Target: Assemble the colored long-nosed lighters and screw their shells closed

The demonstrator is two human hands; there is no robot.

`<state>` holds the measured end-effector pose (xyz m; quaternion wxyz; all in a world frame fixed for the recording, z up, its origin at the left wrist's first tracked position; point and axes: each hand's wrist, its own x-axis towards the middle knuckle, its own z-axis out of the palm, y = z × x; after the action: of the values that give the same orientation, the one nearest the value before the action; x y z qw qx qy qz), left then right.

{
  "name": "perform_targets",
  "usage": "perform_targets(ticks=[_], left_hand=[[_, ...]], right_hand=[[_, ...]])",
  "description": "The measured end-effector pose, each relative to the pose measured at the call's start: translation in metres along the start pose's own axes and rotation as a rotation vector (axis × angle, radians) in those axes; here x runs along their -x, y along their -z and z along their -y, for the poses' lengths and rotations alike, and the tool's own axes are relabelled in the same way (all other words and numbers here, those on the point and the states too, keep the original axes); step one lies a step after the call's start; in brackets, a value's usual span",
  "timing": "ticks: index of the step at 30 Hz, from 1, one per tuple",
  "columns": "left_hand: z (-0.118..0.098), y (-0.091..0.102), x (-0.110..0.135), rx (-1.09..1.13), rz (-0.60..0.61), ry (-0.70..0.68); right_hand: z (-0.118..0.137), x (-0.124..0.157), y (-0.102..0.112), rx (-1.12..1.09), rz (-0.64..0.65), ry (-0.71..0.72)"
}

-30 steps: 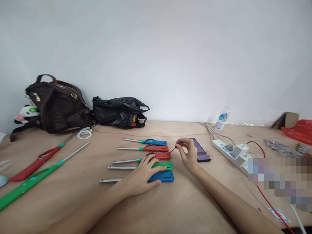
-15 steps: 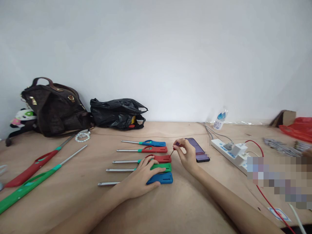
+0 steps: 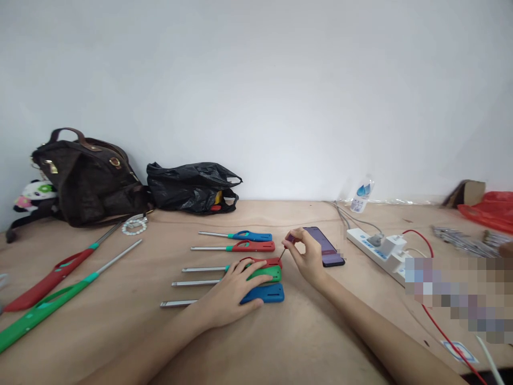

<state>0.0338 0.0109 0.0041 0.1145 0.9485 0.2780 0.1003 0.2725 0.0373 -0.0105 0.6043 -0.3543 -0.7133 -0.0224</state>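
A row of several long-nosed gas lighters lies on the table, metal barrels pointing left. My left hand (image 3: 228,291) is laid over the nearer ones with fingers spread. Its fingertips touch the middle red lighter (image 3: 273,261) and the green lighter (image 3: 274,274), and its thumb lies on the nearest blue lighter (image 3: 268,293). My right hand (image 3: 308,254) pinches a small screwdriver (image 3: 283,253) by its dark red handle. The screwdriver's tip meets the handle end of the middle red lighter. Farther back lie another red lighter (image 3: 256,246) and another blue lighter (image 3: 256,236), untouched.
Right of my right hand lies a phone (image 3: 326,248), then a white power strip (image 3: 371,246) with chargers and cables. On the left are a larger red lighter (image 3: 52,280), a green one (image 3: 44,315) and a bracelet (image 3: 134,227). A black plastic bag (image 3: 188,184) and handbag (image 3: 92,182) stand behind.
The middle red lighter and the green lighter have shifted slightly, their barrels nearer me. A left fingertip reaches farther along the red handle. The right hand keeps the screwdriver at the same end.
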Motion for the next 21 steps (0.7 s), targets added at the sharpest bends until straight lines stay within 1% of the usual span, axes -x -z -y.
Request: perform_targets(ticks=[5,10,12,14,17,19,21], left_hand=[[0.004,-0.004,0.001,0.013,-0.009,0.049],[0.003,-0.004,0.0,0.032,-0.046,0.025],[0.003,-0.002,-0.001,0.035,-0.034,0.035],[0.004,-0.002,-0.002,0.035,-0.016,0.04],[0.005,-0.003,-0.002,0.036,-0.005,0.038],[0.006,-0.003,-0.002,0.043,-0.008,0.032],[0.006,-0.002,-0.002,0.053,-0.007,0.024]], right_hand=[[-0.003,-0.002,0.002,0.058,-0.004,0.027],[-0.001,-0.001,0.002,0.088,0.001,0.025],[0.001,-0.001,0.001,0.062,0.017,-0.019],[0.004,-0.003,0.001,-0.009,0.024,-0.104],[0.008,-0.007,0.0,-0.157,-0.019,-0.232],[0.009,-0.009,0.0,-0.244,-0.052,-0.281],[0.009,-0.011,0.001,-0.31,-0.057,-0.309]])
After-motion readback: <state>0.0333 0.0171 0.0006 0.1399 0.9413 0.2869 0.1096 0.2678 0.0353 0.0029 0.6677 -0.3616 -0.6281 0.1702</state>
